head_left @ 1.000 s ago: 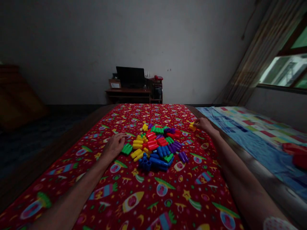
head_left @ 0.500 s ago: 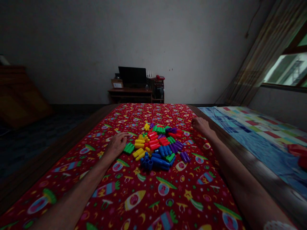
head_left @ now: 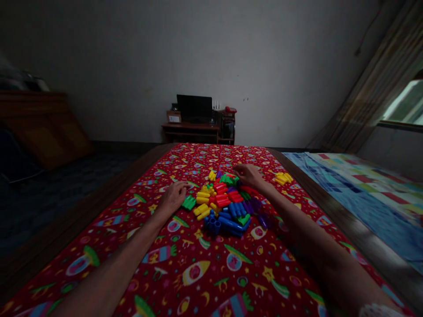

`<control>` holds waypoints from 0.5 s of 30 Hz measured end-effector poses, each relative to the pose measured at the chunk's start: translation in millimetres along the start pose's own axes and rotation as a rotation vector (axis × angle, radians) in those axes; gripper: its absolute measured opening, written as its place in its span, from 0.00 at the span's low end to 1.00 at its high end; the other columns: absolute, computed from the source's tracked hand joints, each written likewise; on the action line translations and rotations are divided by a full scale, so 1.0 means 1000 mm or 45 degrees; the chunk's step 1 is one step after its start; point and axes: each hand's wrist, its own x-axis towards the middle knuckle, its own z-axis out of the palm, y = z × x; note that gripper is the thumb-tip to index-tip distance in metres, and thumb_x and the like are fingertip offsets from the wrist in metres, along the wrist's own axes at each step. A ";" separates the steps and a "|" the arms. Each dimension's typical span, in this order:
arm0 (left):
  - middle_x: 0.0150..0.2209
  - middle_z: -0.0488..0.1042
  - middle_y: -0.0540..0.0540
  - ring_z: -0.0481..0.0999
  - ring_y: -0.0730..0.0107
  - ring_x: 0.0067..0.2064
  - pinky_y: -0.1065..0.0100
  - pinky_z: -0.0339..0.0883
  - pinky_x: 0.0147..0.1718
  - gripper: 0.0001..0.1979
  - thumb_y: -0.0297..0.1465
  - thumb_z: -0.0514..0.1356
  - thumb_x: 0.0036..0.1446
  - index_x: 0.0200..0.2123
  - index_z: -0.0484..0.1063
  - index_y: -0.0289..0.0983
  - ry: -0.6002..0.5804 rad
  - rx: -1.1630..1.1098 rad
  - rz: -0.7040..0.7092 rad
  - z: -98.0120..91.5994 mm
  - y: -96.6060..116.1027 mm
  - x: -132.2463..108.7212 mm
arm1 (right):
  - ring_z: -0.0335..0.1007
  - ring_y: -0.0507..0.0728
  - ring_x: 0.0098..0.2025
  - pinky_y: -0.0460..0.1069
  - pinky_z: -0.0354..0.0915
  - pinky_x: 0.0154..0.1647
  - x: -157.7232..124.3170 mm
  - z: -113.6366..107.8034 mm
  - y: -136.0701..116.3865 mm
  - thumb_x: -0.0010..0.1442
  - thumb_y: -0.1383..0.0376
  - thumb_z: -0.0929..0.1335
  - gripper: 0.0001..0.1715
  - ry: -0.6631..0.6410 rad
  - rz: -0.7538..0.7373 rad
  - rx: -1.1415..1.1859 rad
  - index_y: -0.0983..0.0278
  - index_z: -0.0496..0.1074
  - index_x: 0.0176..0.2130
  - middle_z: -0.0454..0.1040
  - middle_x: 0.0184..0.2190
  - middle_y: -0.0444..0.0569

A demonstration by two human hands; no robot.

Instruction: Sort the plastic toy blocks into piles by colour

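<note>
Moved, seen from the head: The right hand [head_left: 248, 174] has come in from the right edge of the cloth to the far side of the pile. The whole view has turned a bit to the left.
Right hand: Its fingers are bent, close to a green block [head_left: 229, 179] at the back. I cannot tell if they touch or grip anything.
Left hand: It [head_left: 172, 197] is on the left of the pile, just beside another green block [head_left: 189, 203]. Its fingers are softly bent and a little apart, with nothing seen in them.
Pile of blocks: It sits in the middle of the tabletop, between the hands. Yellow blocks [head_left: 202, 199] are on the left, red blocks [head_left: 223, 201] in the middle, blue blocks [head_left: 231, 226] at the front and a purple block [head_left: 263, 221] on the right.
Yellow bit: It [head_left: 283, 178] lies by itself near the right edge, well apart from the pile.
Cloth: It [head_left: 211, 295] is red, with rockets and stars, spread on the tabletop.
Back wall: A black screen [head_left: 194, 108] stands on a brown desk [head_left: 190, 127].
</note>
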 end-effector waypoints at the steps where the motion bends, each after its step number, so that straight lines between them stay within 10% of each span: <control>1: 0.44 0.78 0.41 0.76 0.59 0.48 0.57 0.68 0.52 0.19 0.31 0.47 0.55 0.37 0.78 0.37 -0.003 0.004 -0.006 0.000 0.000 0.000 | 0.74 0.56 0.40 0.46 0.63 0.40 0.011 0.005 -0.013 0.62 0.65 0.63 0.17 -0.015 -0.060 0.017 0.64 0.77 0.46 0.80 0.40 0.53; 9: 0.43 0.79 0.43 0.76 0.61 0.47 0.58 0.68 0.51 0.18 0.31 0.47 0.56 0.36 0.78 0.38 0.037 -0.016 0.028 0.003 -0.004 0.000 | 0.73 0.57 0.44 0.46 0.65 0.41 0.066 0.051 -0.064 0.55 0.64 0.71 0.15 -0.529 -0.156 0.044 0.61 0.77 0.45 0.78 0.44 0.51; 15: 0.41 0.79 0.44 0.77 0.62 0.45 0.60 0.69 0.50 0.18 0.30 0.48 0.54 0.35 0.78 0.39 0.042 -0.023 0.031 0.003 -0.003 0.001 | 0.72 0.55 0.39 0.46 0.62 0.39 0.040 0.056 -0.044 0.57 0.62 0.69 0.12 -0.032 -0.022 0.210 0.63 0.75 0.42 0.78 0.37 0.49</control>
